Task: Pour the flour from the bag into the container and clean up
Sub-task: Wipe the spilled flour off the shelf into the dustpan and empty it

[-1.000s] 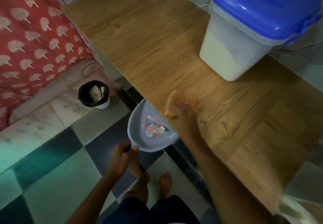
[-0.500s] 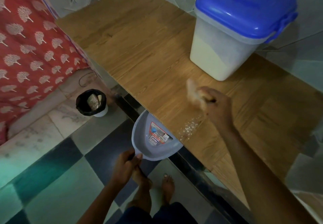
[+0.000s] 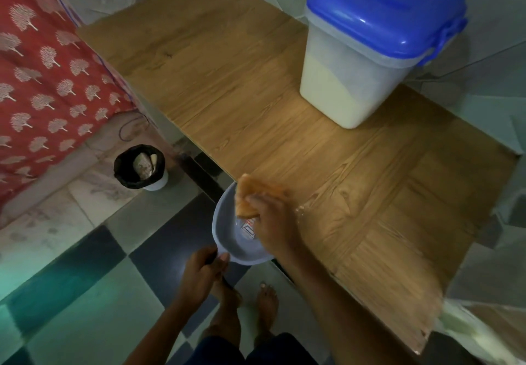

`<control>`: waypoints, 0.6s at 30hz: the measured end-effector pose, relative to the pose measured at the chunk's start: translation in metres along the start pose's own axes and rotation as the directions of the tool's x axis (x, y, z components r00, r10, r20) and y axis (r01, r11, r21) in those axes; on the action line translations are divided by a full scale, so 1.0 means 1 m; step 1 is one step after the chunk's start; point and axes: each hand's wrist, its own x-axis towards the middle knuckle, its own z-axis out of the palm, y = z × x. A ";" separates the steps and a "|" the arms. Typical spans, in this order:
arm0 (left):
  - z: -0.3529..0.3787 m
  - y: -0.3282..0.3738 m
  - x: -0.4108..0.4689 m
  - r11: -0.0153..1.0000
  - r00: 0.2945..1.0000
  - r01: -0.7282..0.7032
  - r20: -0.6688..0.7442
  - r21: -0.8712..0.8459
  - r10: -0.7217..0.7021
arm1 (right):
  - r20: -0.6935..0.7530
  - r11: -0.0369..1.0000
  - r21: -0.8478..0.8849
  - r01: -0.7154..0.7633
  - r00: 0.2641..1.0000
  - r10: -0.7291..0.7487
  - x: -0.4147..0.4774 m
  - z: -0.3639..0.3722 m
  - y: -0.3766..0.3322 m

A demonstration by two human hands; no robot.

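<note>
The translucent container (image 3: 355, 80) with a blue lid (image 3: 387, 8) stands shut at the table's far right, about half full of flour. My right hand (image 3: 273, 219) grips an orange cloth (image 3: 253, 193) at the near edge of the wooden table (image 3: 227, 85), partly over a grey dustpan (image 3: 227, 239). My left hand (image 3: 202, 273) holds the dustpan by its handle just below the table edge. A faint trace of flour (image 3: 301, 209) lies on the wood right of the cloth. No flour bag can be made out on the table.
A small bin (image 3: 139, 166) with a black liner and scraps inside stands on the tiled floor left of the table. A red patterned fabric (image 3: 42, 74) hangs at the left. My bare feet (image 3: 247, 302) are on the floor below the dustpan.
My right hand has swept the cloth from the table's middle back to its near edge, over the dustpan. The flour specks seen at the edge half a second ago are mostly gone. The dustpan stays put.
</note>
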 end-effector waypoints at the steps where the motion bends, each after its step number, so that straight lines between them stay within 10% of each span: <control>1: -0.001 -0.001 0.000 1.000 1.000 0.011 -0.005 0.008 -0.011 | 0.037 0.994 0.108 -0.014 0.999 0.010 0.000 0.003 -0.008; 9: -0.002 -0.003 0.000 0.999 0.999 0.017 0.032 0.034 -0.018 | -0.106 0.683 0.697 -0.220 0.910 0.401 0.008 -0.077 0.008; 14: -0.001 0.000 0.000 1.000 0.998 -0.002 0.067 0.028 0.000 | -0.568 0.970 0.162 -0.180 0.787 0.241 0.021 -0.130 0.094; 18: -0.004 -0.002 0.001 0.999 0.995 0.004 0.102 0.033 -0.007 | -0.410 0.876 -0.117 -0.467 0.826 0.386 0.014 -0.111 0.135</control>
